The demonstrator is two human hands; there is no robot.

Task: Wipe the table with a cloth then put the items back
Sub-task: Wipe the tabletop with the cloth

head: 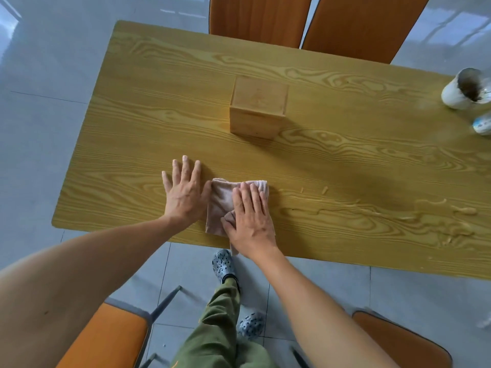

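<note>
A folded pinkish-beige cloth [221,201] lies near the front edge of the yellow wood-grain table [345,155]. My right hand [251,220] presses flat on the cloth's right half, fingers together and pointing away from me. My left hand [184,191] rests flat on the bare tabletop just left of the cloth, fingers spread, its thumb touching the cloth's left edge. A wooden box [257,107] stands in the middle of the table, beyond both hands. Wet streaks [430,208] show on the surface to the right of the cloth.
A white cup [465,88] with a dark inside lies tipped at the far right edge, with a small white and blue object [483,124] beside it. Two orange chair backs [305,22] stand behind the table. Two orange chair seats [106,338] flank my legs.
</note>
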